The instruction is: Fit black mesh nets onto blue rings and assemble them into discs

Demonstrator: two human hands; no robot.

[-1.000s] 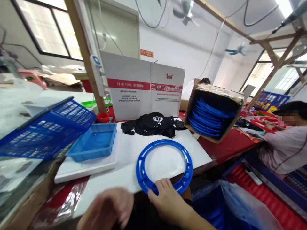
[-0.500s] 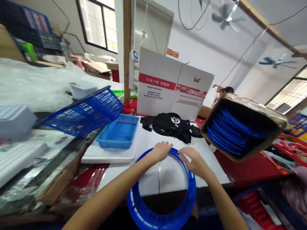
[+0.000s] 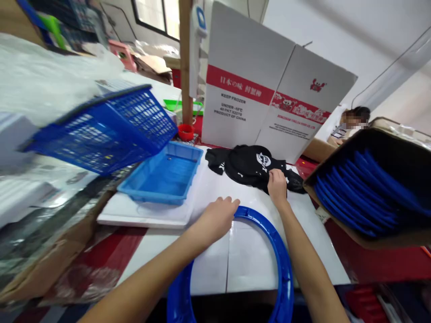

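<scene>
A large blue plastic ring [image 3: 284, 264] stands over the near edge of the white work surface, its lower part cut off by the frame. My left hand [image 3: 222, 215] is closed on the ring's top rim. My right hand [image 3: 278, 186] is off the ring and reaches to the pile of black cloth pieces [image 3: 244, 166] with white print. Its fingers are bent together at the right part of the pile, where they appear to pinch a piece; the fingertips are partly hidden.
To the left, a light blue tray [image 3: 161, 177] sits on a white foam board, beside a tilted blue basket [image 3: 111, 130]. A cardboard box [image 3: 340, 233] of blue rings stands at right. Behind the cloth rises a white carton panel [image 3: 242, 67]; a person [image 3: 353, 121] is beyond.
My right hand has left the ring and moved forward to the black cloth. My left hand keeps its hold on the ring. The view has tipped down and come closer.
</scene>
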